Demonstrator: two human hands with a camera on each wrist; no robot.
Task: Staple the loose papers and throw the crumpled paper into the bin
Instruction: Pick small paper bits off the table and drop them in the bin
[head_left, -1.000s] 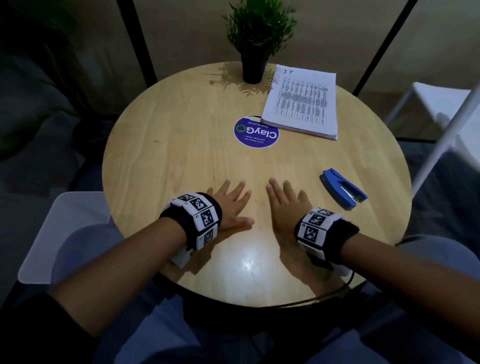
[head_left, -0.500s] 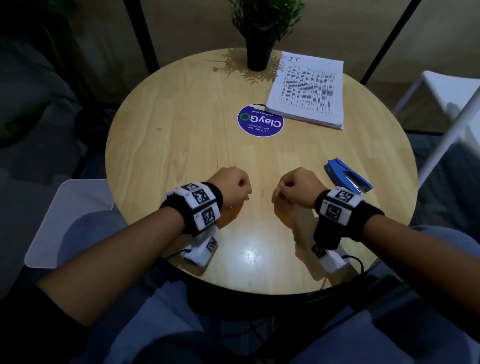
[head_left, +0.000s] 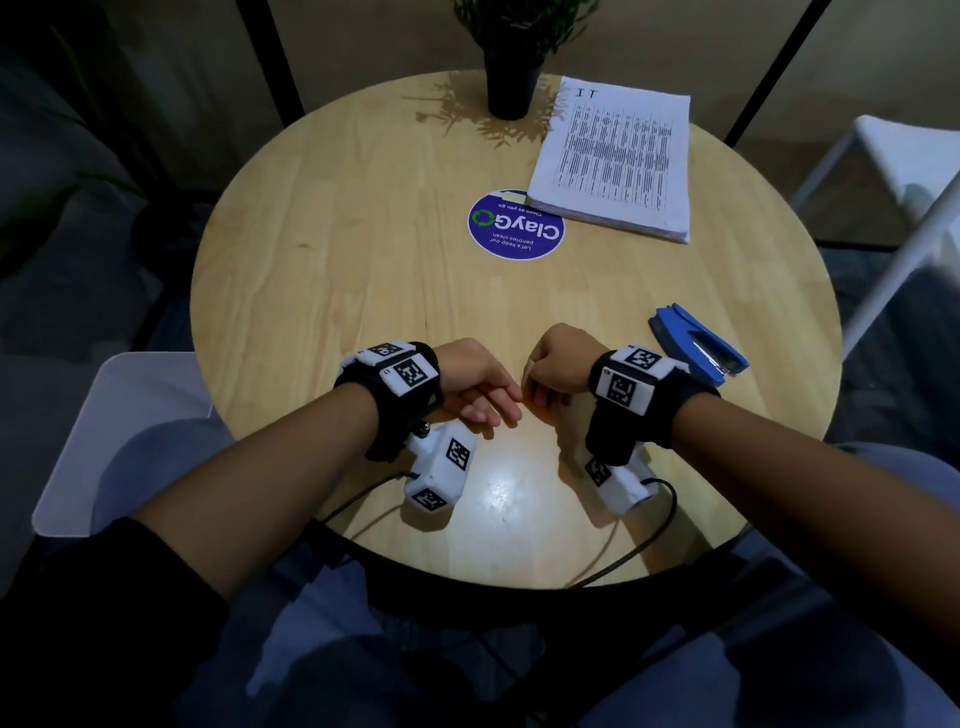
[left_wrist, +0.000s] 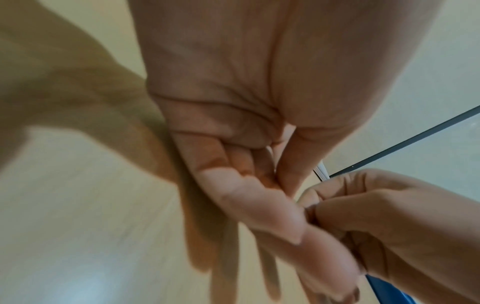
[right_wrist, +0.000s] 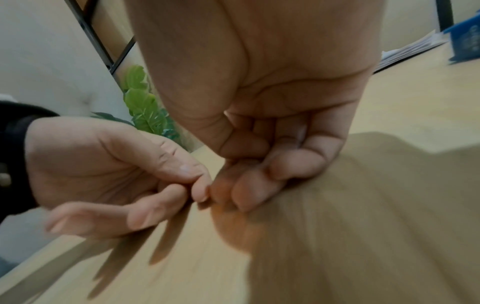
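Note:
My left hand rests low on the round wooden table, its fingers stretched out toward the right and holding nothing. My right hand is beside it as an empty fist, with fingers curled into the palm. The fingertips of the two hands nearly meet. A stack of printed papers lies at the far right of the table. The blue stapler lies just right of my right wrist. No crumpled paper or bin shows in any view.
A potted plant stands at the table's far edge, left of the papers. A round purple sticker sits mid-table. White chairs stand at the left and the right. Camera cables trail over the near table edge.
Both hands lay flat a second ago, then curled into fists. Now the left hand's fingers are uncurling toward the right, and the right hand stays a fist.

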